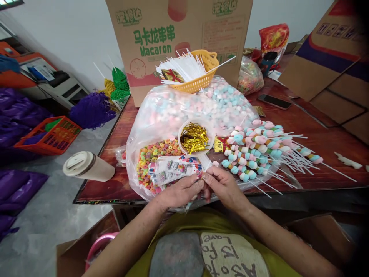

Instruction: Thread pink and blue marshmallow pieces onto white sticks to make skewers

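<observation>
My left hand and my right hand meet at the table's front edge, fingertips pinched together. What they hold is mostly hidden; a pale piece shows just above the fingertips and a bit of clear plastic hangs below. Right behind my left hand lie printed clear wrappers on a bag of colourful ring candies. A white tub of gold twist ties stands beyond the hands. To the right is a pile of marshmallow skewers with white sticks, beside a packet of twist ties.
A large bag of pastel marshmallows fills the middle. Behind it, a yellow basket of white sticks leans by a cardboard box. A lidded cup stands left; a phone lies right. An orange crate is on the floor.
</observation>
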The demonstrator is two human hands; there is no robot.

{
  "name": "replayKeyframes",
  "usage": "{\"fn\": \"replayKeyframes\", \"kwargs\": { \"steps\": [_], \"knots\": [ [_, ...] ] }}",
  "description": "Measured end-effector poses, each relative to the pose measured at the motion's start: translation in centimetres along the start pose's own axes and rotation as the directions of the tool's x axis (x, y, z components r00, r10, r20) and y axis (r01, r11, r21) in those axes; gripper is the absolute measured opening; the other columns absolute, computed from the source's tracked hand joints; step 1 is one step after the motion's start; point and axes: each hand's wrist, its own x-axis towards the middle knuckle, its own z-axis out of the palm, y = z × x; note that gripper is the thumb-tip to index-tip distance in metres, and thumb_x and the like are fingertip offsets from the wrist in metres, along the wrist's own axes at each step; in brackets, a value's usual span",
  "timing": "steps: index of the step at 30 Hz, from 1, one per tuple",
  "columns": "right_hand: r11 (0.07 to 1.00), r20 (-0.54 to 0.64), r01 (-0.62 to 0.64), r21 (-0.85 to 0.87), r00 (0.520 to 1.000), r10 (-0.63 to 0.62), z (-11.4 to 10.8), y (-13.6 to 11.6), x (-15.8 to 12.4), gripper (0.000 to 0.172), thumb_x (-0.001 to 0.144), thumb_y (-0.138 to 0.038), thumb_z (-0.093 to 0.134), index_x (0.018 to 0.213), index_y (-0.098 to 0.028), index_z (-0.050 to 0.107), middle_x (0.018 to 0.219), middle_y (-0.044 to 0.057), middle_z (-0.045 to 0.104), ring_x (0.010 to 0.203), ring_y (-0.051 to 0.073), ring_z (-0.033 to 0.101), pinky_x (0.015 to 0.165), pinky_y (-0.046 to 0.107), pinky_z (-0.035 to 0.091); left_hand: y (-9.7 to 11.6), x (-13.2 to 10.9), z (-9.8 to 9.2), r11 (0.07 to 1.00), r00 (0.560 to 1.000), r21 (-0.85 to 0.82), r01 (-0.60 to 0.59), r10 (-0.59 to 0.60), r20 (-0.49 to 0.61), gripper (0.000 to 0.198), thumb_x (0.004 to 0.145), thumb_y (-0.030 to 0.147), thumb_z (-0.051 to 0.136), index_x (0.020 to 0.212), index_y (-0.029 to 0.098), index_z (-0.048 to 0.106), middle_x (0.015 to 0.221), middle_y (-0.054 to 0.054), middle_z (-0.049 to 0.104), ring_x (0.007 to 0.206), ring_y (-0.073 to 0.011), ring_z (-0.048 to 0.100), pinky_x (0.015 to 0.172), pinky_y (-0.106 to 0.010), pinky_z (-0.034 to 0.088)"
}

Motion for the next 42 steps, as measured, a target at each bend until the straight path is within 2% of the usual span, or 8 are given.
{"fn": "replayKeyframes", "kwargs": {
  "steps": [4, 7, 13, 19, 24, 29, 33, 42],
  "knots": [
    [0.767, -0.215, 0.215, -0.604, 0.883, -0.417, -1.8, -1.0, 0.5, 0.022, 0.087, -0.034, 0.044, 0.073, -0.02, 0.053, 0.059, 0.003, 0.06, 0.055, 0.016, 0.056, 0.055, 0.03, 0.045, -0.5, 0.3, 0.1, 0.973, 0.979, 0.194, 0.123, -0.087, -0.183, 0.034, 0.093, 0.036, 0.027, 0.087, 0.017, 0.054, 0.084, -0.004, 0.061, 0.078, -0.0154, 0.053, 0.074, -0.029, 0.045],
    [0.247, 0.124, 0.426, -0.87, 0.674, -0.728, -2.9, -1.5, 0.4, 0.021, 0.087, -0.018, 0.039, 0.096, -0.018, 0.058, 0.094, 0.011, 0.066, 0.097, 0.023, 0.057, 0.086, 0.043, 0.042, -0.9, 0.3, 0.1, 0.958, 0.952, 0.065, 0.28, -0.269, -0.145, 0.033, 0.09, 0.037, 0.029, 0.076, 0.017, 0.052, 0.066, -0.001, 0.056, 0.057, -0.0125, 0.049, 0.055, -0.024, 0.043],
    [-0.273, 0.735, 0.695, -0.665, 0.542, -0.409, -3.0, -1.1, -0.4, 0.033, 0.088, -0.01, 0.032, 0.113, -0.011, 0.054, 0.099, 0.011, 0.063, 0.102, 0.023, 0.05, 0.1, 0.053, 0.028, -0.1, 0.4, -1.7, 0.962, 0.931, -0.092, 0.256, -0.22, 0.292, 0.032, 0.085, 0.035, 0.038, 0.063, 0.016, 0.051, 0.062, 0.0, 0.055, 0.048, -0.0091, 0.043, 0.046, -0.021, 0.038],
    [0.179, 0.577, 0.613, -0.77, 0.788, -0.214, -2.4, -0.3, -0.8, 0.021, 0.084, -0.012, 0.039, 0.077, -0.013, 0.058, 0.071, 0.009, 0.06, 0.069, 0.021, 0.054, 0.068, 0.041, 0.045, 0.9, 0.7, -1.9, 0.861, 0.955, 0.502, 0.083, -0.213, 0.206, 0.019, 0.084, 0.027, 0.044, 0.08, 0.016, 0.058, 0.076, -0.005, 0.064, 0.068, -0.0165, 0.057, 0.063, -0.026, 0.045],
    [0.607, 0.503, 0.423, -0.673, 0.863, -0.044, -3.0, -1.2, 0.1, 0.037, 0.093, -0.018, 0.023, 0.075, -0.015, 0.055, 0.045, -0.005, 0.043, 0.039, 0.009, 0.044, 0.046, 0.023, 0.04, -0.1, -1.0, -0.7, 0.517, 0.967, 0.85, -0.101, 0.251, -0.038, 0.023, 0.086, 0.016, 0.037, 0.09, 0.014, 0.059, 0.083, -0.01, 0.063, 0.077, -0.0212, 0.058, 0.071, -0.034, 0.047],
    [0.497, 0.328, 0.448, -0.743, 0.891, -0.313, -6.3, -2.1, 7.8, 0.034, 0.093, -0.021, 0.029, 0.092, -0.014, 0.062, 0.077, 0.005, 0.062, 0.072, 0.014, 0.056, 0.069, 0.03, 0.044, -3.2, -1.1, -0.3, 0.985, 0.754, 0.129, 0.112, 0.0, -0.657, 0.025, 0.087, 0.032, 0.044, 0.076, 0.016, 0.059, 0.065, -0.002, 0.057, 0.061, -0.0126, 0.054, 0.057, -0.024, 0.044],
    [0.415, 0.354, 0.499, -0.761, 0.855, -0.379, -6.5, -0.7, 13.9, 0.013, 0.078, -0.015, 0.053, 0.079, -0.015, 0.065, 0.098, 0.012, 0.061, 0.096, 0.023, 0.048, 0.085, 0.037, 0.036, -3.0, 0.6, -0.6, 0.789, 0.637, -0.61, 0.073, -0.508, -0.58, 0.03, 0.073, 0.044, 0.06, 0.068, 0.015, 0.056, 0.048, 0.004, 0.046, 0.038, -0.0061, 0.039, 0.035, -0.017, 0.024],
    [0.63, 0.262, 0.44, -0.64, 0.895, -0.36, -6.5, -1.6, 14.0, 0.028, 0.088, -0.027, 0.038, 0.073, -0.017, 0.06, 0.072, 0.004, 0.06, 0.067, 0.014, 0.051, 0.064, 0.026, 0.038, -2.0, 2.1, -1.0, 0.564, 0.574, -0.813, -0.143, -0.622, -0.533, 0.037, 0.057, 0.043, 0.075, 0.071, 0.013, 0.061, 0.059, 0.0, 0.057, 0.042, -0.0061, 0.047, 0.034, -0.014, 0.025]
  ]
}}
